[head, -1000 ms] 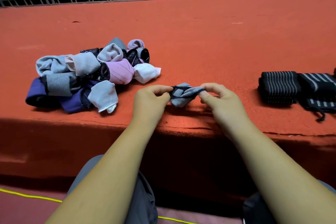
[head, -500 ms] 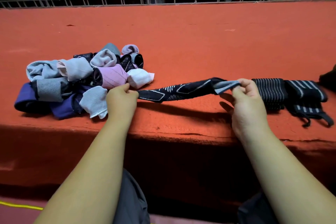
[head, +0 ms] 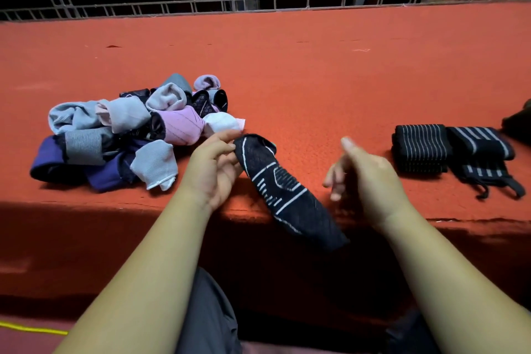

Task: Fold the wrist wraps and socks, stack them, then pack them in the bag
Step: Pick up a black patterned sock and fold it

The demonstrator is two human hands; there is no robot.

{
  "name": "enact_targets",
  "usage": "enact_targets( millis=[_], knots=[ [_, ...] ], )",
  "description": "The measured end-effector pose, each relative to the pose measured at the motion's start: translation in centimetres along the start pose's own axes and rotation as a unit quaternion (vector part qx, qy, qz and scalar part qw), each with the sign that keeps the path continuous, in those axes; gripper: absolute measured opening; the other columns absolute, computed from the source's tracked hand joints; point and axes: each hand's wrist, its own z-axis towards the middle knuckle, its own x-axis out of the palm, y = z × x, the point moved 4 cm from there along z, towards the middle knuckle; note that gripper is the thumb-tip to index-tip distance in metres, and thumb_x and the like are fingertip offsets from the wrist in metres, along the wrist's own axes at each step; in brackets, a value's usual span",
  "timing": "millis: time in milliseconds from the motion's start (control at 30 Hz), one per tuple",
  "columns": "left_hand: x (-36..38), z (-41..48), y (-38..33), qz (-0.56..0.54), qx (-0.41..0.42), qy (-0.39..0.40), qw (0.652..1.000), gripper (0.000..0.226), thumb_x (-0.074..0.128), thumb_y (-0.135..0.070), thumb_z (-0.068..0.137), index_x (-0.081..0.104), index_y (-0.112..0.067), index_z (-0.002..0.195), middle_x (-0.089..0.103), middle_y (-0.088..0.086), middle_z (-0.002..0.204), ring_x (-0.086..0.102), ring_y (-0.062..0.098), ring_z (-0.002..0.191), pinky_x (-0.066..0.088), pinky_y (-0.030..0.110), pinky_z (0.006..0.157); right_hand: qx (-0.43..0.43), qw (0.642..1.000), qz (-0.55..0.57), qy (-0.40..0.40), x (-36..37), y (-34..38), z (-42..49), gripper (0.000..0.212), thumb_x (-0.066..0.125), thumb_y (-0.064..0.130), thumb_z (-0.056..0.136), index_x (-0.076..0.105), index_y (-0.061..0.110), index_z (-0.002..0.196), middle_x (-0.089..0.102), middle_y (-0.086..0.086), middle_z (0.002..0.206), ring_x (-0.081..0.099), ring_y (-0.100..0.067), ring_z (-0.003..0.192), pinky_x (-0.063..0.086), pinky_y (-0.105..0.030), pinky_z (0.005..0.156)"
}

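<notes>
My left hand (head: 214, 165) pinches the upper end of a black sock (head: 283, 191) with white lines. The sock hangs down past the front edge of the red carpeted platform (head: 316, 80). My right hand (head: 363, 172) hovers to the right of the sock with loose fingers and holds nothing. A pile of socks (head: 129, 132) in grey, pink, purple and black lies to the left. Two black striped wrist wraps lie at the right, one folded (head: 419, 148) and the other (head: 482, 158) with its loops trailing.
A dark object (head: 518, 123) sits at the far right edge, mostly cut off. A metal truss railing (head: 258, 3) runs along the platform's far side. A yellow cable (head: 31, 327) crosses the floor at the lower left.
The bunched sock was pulled out long between both hands. Now my right hand has let go of its end, and the sock hangs from my left hand alone.
</notes>
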Motion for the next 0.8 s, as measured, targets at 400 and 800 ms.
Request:
enact_targets(
  millis=[400,800],
  knots=[
    [3.2,-2.1,1.7,0.097,-0.008,0.113,0.989,0.035,0.042,0.012,0.095,0.068,-0.01,0.102,0.071,0.009,0.089,0.066,0.018,0.074,0.057,0.026,0.067,-0.025,0.991,-0.077,0.104,4.1,-1.0,-1.2,0.013,0.07,0.017,0.102,0.073,0.014,0.115,0.071,0.005,0.075,0.065,-0.012,0.065,0.054,-0.021,0.061],
    [2.6,-2.2,1.3,0.272,0.041,0.139,0.951,0.031,0.054,-0.007,0.076,0.074,-0.024,0.093,0.059,0.014,0.089,0.054,0.021,0.078,0.042,0.035,0.067,-0.051,0.995,-0.053,0.071,3.6,-0.3,-0.9,0.018,0.07,0.011,0.1,0.068,0.024,0.111,0.045,-0.001,0.058,0.045,-0.02,0.044,0.035,-0.028,0.047]
  ],
)
